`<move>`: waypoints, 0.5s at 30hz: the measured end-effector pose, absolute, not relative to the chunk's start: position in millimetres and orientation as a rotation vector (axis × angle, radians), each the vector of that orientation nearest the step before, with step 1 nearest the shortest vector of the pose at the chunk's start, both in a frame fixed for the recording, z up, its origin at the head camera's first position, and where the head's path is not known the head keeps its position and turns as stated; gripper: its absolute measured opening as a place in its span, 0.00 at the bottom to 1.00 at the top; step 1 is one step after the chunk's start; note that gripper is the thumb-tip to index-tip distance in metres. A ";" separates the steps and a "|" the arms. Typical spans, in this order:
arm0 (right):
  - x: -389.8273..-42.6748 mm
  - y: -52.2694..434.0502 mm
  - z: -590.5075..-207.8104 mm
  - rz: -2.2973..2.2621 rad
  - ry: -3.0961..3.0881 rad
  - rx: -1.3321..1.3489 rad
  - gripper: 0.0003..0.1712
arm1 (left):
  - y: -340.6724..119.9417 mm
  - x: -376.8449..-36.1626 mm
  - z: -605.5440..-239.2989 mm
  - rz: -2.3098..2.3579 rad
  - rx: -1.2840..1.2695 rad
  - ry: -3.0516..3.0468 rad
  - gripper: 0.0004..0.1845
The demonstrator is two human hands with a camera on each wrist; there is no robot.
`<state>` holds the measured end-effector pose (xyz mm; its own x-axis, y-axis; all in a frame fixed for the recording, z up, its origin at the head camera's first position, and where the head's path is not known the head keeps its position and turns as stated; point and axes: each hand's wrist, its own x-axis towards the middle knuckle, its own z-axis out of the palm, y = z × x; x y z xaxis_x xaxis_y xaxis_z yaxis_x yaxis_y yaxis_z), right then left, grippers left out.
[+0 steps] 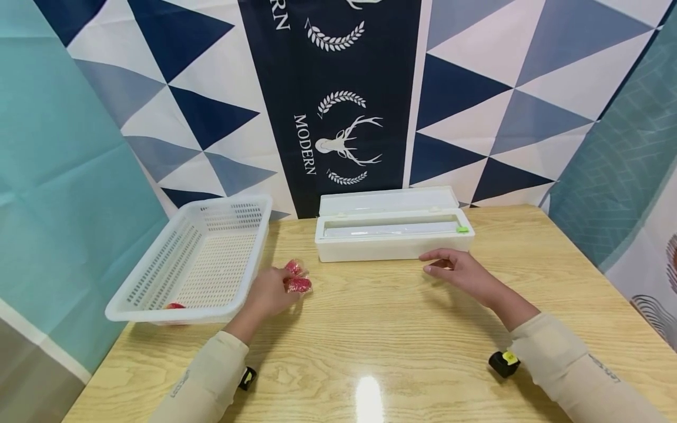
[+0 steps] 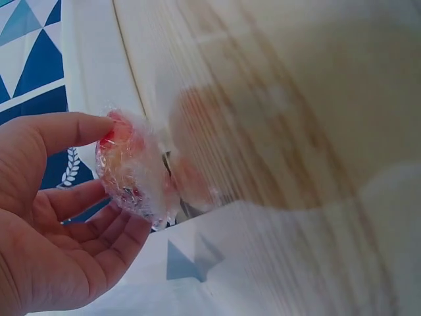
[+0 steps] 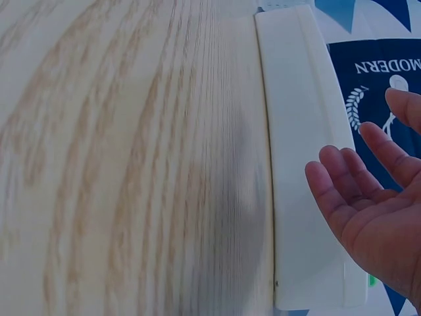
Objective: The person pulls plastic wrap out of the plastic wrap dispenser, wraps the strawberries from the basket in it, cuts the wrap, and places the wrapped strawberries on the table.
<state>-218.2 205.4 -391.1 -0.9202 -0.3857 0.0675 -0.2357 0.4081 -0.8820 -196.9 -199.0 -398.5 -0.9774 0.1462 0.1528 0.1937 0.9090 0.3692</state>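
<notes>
The left hand [image 1: 270, 294] pinches a red fruit wrapped in clear plastic film [image 1: 299, 285], just right of the white plastic basket [image 1: 158, 276]. The right hand [image 1: 460, 271] is open near the long white box [image 1: 391, 249].

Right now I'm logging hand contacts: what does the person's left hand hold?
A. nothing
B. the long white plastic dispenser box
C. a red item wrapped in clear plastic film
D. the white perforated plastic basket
C: the left hand pinches the red item wrapped in clear plastic film, its thumb and fingers around it.
</notes>
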 end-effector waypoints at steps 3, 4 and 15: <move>-217.9 205.1 -391.8 -1.545 2.496 -0.574 0.24 | -197.9 -196.8 -399.2 -0.564 -0.282 -2.984 0.21; -217.9 205.0 -392.1 -1.546 2.493 -0.578 0.24 | -197.7 -196.8 -399.4 -0.557 -0.283 -2.993 0.22; -217.8 204.6 -392.7 -1.562 2.466 -0.585 0.23 | -193.8 -190.5 -390.5 -0.433 -0.335 -2.986 0.23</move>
<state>-217.8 204.6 -392.7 -0.9098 -0.4093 0.0691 -0.2375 0.3766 -0.8954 -190.5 -193.8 -390.5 -0.9702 0.2011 0.1350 0.2312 0.9352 0.2683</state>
